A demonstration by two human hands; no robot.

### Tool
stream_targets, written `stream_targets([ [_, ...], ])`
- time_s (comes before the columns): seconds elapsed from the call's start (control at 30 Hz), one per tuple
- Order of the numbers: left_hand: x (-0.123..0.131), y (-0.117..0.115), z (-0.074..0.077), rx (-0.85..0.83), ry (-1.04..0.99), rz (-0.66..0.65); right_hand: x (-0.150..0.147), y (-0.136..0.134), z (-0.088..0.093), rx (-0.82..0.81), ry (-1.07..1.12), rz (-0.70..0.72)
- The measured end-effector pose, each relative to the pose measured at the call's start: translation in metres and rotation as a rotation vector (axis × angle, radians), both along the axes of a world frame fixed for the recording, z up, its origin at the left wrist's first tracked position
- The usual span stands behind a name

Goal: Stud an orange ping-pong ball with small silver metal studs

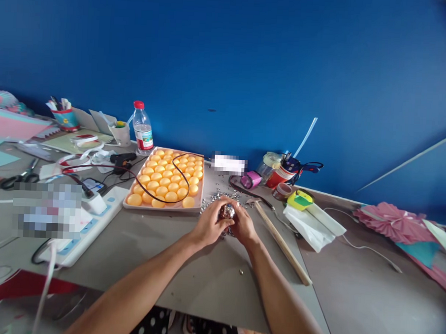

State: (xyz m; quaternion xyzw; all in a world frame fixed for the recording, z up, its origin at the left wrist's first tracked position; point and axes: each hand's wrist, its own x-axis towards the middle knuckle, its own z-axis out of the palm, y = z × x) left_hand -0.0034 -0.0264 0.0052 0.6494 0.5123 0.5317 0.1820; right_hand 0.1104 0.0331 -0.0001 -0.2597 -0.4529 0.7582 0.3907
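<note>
Cupped between my two hands is a heap of small shiny silver pieces (227, 211), too small to name exactly. My left hand (208, 221) curls round it from the left, and my right hand (244, 226) closes in from the right. More loose silver pieces (227, 194) lie scattered on the table just beyond my fingers. Left of my hands, a shallow tray (162, 208) holds many orange ball-like pieces (162, 181) in rows. A hammer with a wooden handle (283, 243) lies to the right of my right hand.
At left are a white power strip (94, 230), scissors (21, 178), a glue gun (123, 158) and a water bottle (143, 131). A dark cord (144, 188) crosses the tray. Back right stand a clear jar (269, 164) and a yellow-green tape dispenser (300, 200). A blue wall (227, 64) rises behind.
</note>
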Motion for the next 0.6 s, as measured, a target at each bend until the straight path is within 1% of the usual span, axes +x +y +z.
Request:
stream_targets([
  [0.17,-0.002,0.001,0.001,0.035,0.082,0.028,-0.002,-0.002,0.003,0.027,0.014,0.015],
  [0.3,-0.004,0.002,0.001,-0.011,0.1,0.049,-0.003,-0.001,0.002,0.045,-0.01,-0.002],
  [0.4,-0.006,0.003,0.0,-0.054,0.032,0.017,-0.003,0.001,-0.002,0.061,-0.005,-0.009],
  [0.47,-0.007,0.003,-0.001,-0.055,0.0,-0.015,-0.002,0.003,-0.005,0.083,-0.004,-0.013],
  [0.6,-0.008,0.003,-0.002,-0.018,0.027,-0.05,-0.003,0.004,-0.008,0.112,0.014,-0.015],
])
